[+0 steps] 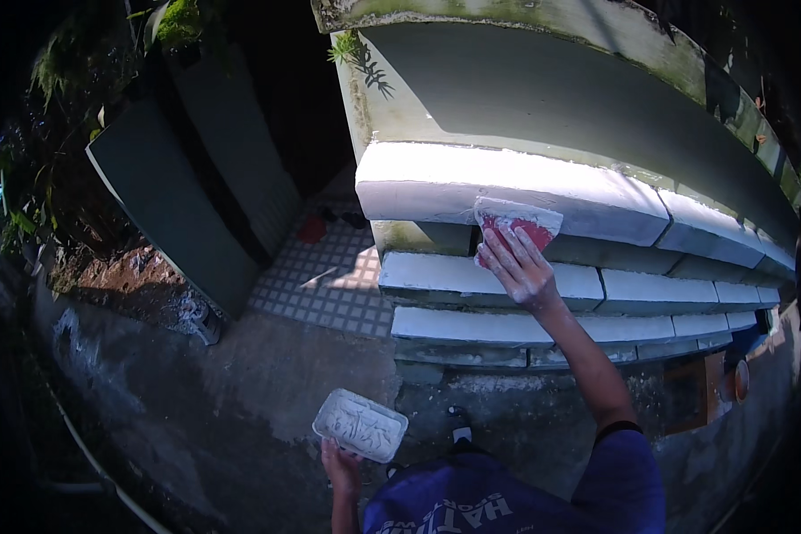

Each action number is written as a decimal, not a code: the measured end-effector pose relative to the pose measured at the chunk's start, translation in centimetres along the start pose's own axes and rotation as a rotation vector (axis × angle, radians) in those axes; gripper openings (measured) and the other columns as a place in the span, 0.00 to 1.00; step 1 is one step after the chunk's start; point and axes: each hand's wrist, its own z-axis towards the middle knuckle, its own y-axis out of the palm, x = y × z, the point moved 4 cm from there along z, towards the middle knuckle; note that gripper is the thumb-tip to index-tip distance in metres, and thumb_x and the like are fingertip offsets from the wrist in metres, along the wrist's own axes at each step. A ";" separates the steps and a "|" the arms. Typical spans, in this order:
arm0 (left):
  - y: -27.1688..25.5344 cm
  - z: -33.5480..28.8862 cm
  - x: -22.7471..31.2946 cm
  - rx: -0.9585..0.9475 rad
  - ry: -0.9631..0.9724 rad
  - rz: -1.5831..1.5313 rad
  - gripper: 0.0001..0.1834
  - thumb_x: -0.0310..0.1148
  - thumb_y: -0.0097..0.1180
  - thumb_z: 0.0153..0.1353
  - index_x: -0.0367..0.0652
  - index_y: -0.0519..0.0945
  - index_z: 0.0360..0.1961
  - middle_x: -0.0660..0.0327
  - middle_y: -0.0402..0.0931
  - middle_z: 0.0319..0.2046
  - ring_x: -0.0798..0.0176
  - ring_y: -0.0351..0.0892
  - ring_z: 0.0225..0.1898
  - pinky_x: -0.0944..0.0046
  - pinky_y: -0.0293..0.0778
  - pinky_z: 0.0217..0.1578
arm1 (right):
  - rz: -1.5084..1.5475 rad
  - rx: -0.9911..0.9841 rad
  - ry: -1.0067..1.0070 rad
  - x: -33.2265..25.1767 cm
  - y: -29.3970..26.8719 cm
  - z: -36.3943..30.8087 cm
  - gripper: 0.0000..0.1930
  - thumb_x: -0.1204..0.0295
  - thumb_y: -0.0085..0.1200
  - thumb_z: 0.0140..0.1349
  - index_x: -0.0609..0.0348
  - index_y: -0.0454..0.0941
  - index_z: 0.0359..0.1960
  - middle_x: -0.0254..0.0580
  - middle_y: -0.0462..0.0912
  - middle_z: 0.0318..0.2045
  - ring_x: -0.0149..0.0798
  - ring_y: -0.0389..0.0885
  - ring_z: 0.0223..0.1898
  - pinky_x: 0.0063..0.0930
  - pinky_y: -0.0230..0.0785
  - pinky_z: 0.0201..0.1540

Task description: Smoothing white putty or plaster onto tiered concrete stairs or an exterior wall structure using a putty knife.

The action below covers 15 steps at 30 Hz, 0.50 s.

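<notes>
My right hand (520,269) presses a red putty scraper (536,234) flat against the front face of the uppermost pale block ledge (418,201). White paste coats much of the scraper's blade, and white smears mark my fingers. Low down, my left hand (340,465) grips a white rectangular tray (376,404) by its near edge. White paste (361,430) with streaks across it lies inside the tray.
Below the worked ledge run two more rows of white-topped blocks (498,276). Behind rises a wall (525,98) with a mossy top. At left stand a dark panel (156,191) and a tiled floor (329,289). An orange-brown frame (714,392) lies at right.
</notes>
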 end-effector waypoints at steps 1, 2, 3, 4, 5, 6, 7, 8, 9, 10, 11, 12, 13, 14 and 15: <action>0.0 0.2 0.0 -0.012 -0.003 0.002 0.28 0.47 0.49 0.68 0.47 0.61 0.64 0.58 0.72 0.54 0.56 0.78 0.49 0.55 0.78 0.39 | -0.048 -0.035 0.035 0.2 1.1 -0.6 0.17 0.74 0.56 0.59 0.54 0.81 0.51 0.41 0.77 0.59 0.44 0.74 0.61 0.43 0.65 0.65; 0.0 0.4 -0.1 -0.027 -0.017 -0.006 0.29 0.47 0.49 0.68 0.47 0.61 0.64 0.58 0.72 0.54 0.56 0.78 0.49 0.54 0.78 0.40 | -0.050 -0.018 0.049 -0.2 1.8 -1.8 0.17 0.75 0.54 0.59 0.54 0.81 0.51 0.41 0.76 0.60 0.45 0.73 0.61 0.43 0.64 0.66; -0.4 0.3 -0.2 -0.027 -0.023 -0.017 0.29 0.47 0.50 0.68 0.46 0.60 0.64 0.58 0.72 0.55 0.56 0.78 0.49 0.54 0.78 0.40 | -0.047 -0.013 0.046 -1.2 2.2 -2.6 0.17 0.75 0.54 0.59 0.54 0.81 0.51 0.41 0.76 0.60 0.45 0.73 0.61 0.43 0.64 0.66; -0.7 0.4 -0.3 -0.033 -0.025 -0.020 0.29 0.47 0.50 0.68 0.46 0.60 0.64 0.58 0.72 0.55 0.56 0.78 0.49 0.54 0.78 0.40 | -0.016 -0.074 0.057 -2.2 2.3 -3.5 0.17 0.74 0.55 0.59 0.54 0.81 0.50 0.40 0.76 0.59 0.45 0.73 0.61 0.43 0.64 0.65; -1.2 0.5 -0.4 -0.053 -0.027 0.030 0.31 0.49 0.48 0.68 0.47 0.59 0.66 0.57 0.68 0.59 0.53 0.73 0.55 0.47 0.75 0.46 | 0.015 -0.136 0.067 -3.1 2.5 -4.4 0.17 0.74 0.55 0.58 0.53 0.81 0.50 0.40 0.77 0.59 0.45 0.74 0.61 0.43 0.65 0.65; -1.5 0.5 -0.3 -0.069 -0.027 0.080 0.33 0.51 0.47 0.68 0.47 0.57 0.68 0.56 0.64 0.63 0.50 0.69 0.61 0.41 0.71 0.51 | 0.097 -0.124 0.083 -3.6 2.1 -4.5 0.17 0.72 0.54 0.59 0.52 0.81 0.51 0.42 0.75 0.60 0.44 0.73 0.61 0.42 0.64 0.66; -1.6 0.4 -0.3 -0.071 -0.029 0.078 0.33 0.51 0.47 0.68 0.47 0.57 0.68 0.56 0.64 0.63 0.50 0.69 0.61 0.41 0.71 0.51 | 0.094 -0.125 0.082 -3.6 1.8 -4.4 0.17 0.72 0.54 0.59 0.52 0.81 0.51 0.42 0.75 0.60 0.44 0.73 0.61 0.42 0.64 0.66; -1.8 0.2 -0.3 -0.055 -0.019 0.065 0.33 0.51 0.47 0.69 0.46 0.57 0.68 0.55 0.64 0.63 0.50 0.70 0.60 0.41 0.72 0.51 | 0.130 -0.059 0.050 -3.6 1.2 -4.2 0.18 0.72 0.54 0.58 0.51 0.80 0.52 0.43 0.75 0.60 0.45 0.73 0.62 0.43 0.64 0.66; -1.9 0.3 -0.3 -0.038 -0.006 0.052 0.33 0.51 0.47 0.69 0.46 0.57 0.68 0.55 0.64 0.62 0.50 0.70 0.59 0.42 0.72 0.50 | 0.168 0.010 0.017 -3.6 0.3 -3.1 0.19 0.73 0.55 0.58 0.51 0.79 0.53 0.45 0.75 0.60 0.45 0.73 0.62 0.43 0.64 0.66; -2.2 0.2 -0.3 -0.038 -0.010 0.052 0.33 0.51 0.47 0.69 0.46 0.57 0.68 0.55 0.64 0.62 0.50 0.70 0.59 0.42 0.72 0.50 | 0.226 0.034 0.051 -3.2 -0.6 -1.8 0.21 0.75 0.54 0.58 0.51 0.78 0.56 0.49 0.72 0.61 0.50 0.71 0.63 0.47 0.63 0.66; -2.7 0.4 -0.3 -0.058 -0.013 0.052 0.33 0.51 0.47 0.69 0.46 0.57 0.68 0.55 0.64 0.63 0.50 0.70 0.59 0.42 0.72 0.50 | 0.226 0.031 0.051 -3.1 -0.2 -0.9 0.21 0.75 0.54 0.58 0.51 0.78 0.56 0.49 0.72 0.61 0.50 0.71 0.63 0.47 0.63 0.66; -2.7 0.5 -0.4 -0.082 -0.014 0.050 0.32 0.51 0.46 0.69 0.46 0.57 0.67 0.55 0.64 0.63 0.50 0.70 0.59 0.42 0.72 0.50 | 0.169 0.107 0.163 -2.4 -0.2 0.2 0.22 0.76 0.54 0.58 0.52 0.77 0.57 0.51 0.71 0.62 0.52 0.70 0.63 0.49 0.62 0.66; -2.3 0.5 -0.3 -0.089 -0.018 0.050 0.32 0.51 0.46 0.69 0.46 0.57 0.67 0.55 0.64 0.63 0.50 0.70 0.59 0.42 0.72 0.50 | 0.107 0.182 0.278 -2.0 -0.2 0.8 0.23 0.77 0.53 0.58 0.53 0.76 0.58 0.53 0.70 0.63 0.55 0.69 0.64 0.51 0.62 0.66; -2.0 0.3 -0.1 -0.059 -0.019 0.024 0.30 0.50 0.48 0.68 0.46 0.59 0.65 0.56 0.67 0.60 0.52 0.73 0.55 0.47 0.75 0.45 | 0.150 0.129 0.363 -2.0 1.3 0.7 0.30 0.87 0.46 0.52 0.58 0.74 0.60 0.56 0.68 0.64 0.56 0.65 0.66 0.56 0.55 0.68; -1.9 0.3 0.1 -0.027 -0.016 -0.001 0.28 0.48 0.49 0.68 0.47 0.60 0.64 0.57 0.69 0.57 0.54 0.77 0.50 0.52 0.77 0.41 | 0.147 0.131 0.363 -2.9 2.7 0.7 0.30 0.87 0.46 0.52 0.58 0.74 0.60 0.56 0.68 0.64 0.56 0.65 0.66 0.56 0.55 0.68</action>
